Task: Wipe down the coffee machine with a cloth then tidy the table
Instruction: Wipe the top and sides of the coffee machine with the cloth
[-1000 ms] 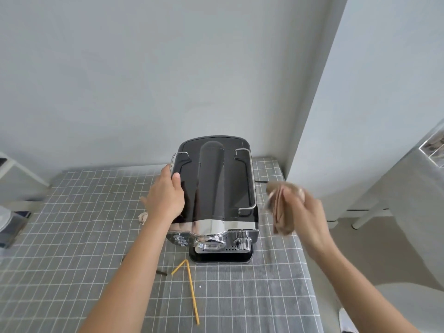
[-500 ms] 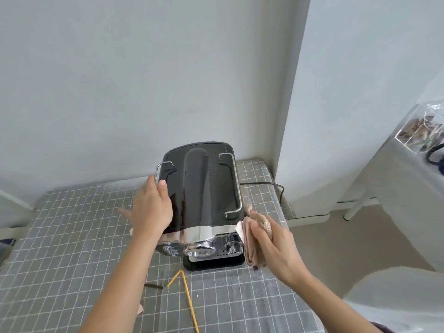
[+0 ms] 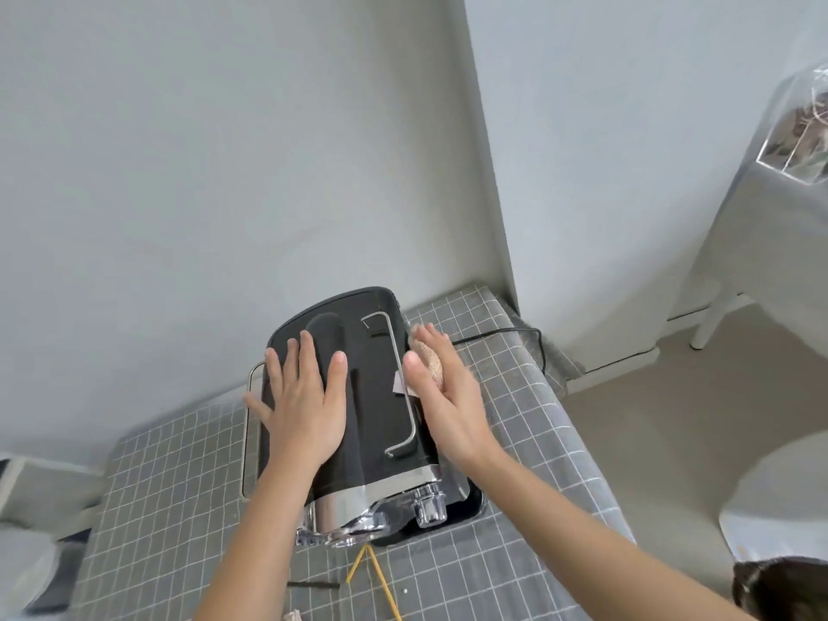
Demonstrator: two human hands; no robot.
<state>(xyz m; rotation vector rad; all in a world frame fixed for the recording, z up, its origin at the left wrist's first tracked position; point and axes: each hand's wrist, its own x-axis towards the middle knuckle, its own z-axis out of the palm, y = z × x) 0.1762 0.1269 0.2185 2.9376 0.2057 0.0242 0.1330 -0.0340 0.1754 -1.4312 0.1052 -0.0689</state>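
We see the coffee machine [image 3: 372,396] standing on the table [image 3: 515,508] near the back wall, close to the room's corner, its black top facing up and its chrome front [image 3: 358,508] toward us. Two wire rails run along the top, one on each side; the right rail [image 3: 403,387] shows fully, the left rail [image 3: 247,432] juts out past the left edge.

Our left hand [image 3: 304,410] lies flat on the machine's top, fingers spread, gripping nothing. Our right hand [image 3: 448,396] is pressed flat against the machine's right side with the cloth [image 3: 430,360] trapped between palm and machine; the fingers are straight, so the cloth is pinned rather than clenched. Only a brownish bunch of the cloth shows beside the thumb, and a small pale corner peeks out near the right rail.

A black cord [image 3: 506,333] runs from behind the machine across the table toward the wall corner. In front of the machine a bent yellow straw [image 3: 381,580] lies on the grey checked tablecloth, with a short dark stick [image 3: 313,584] just left of it.
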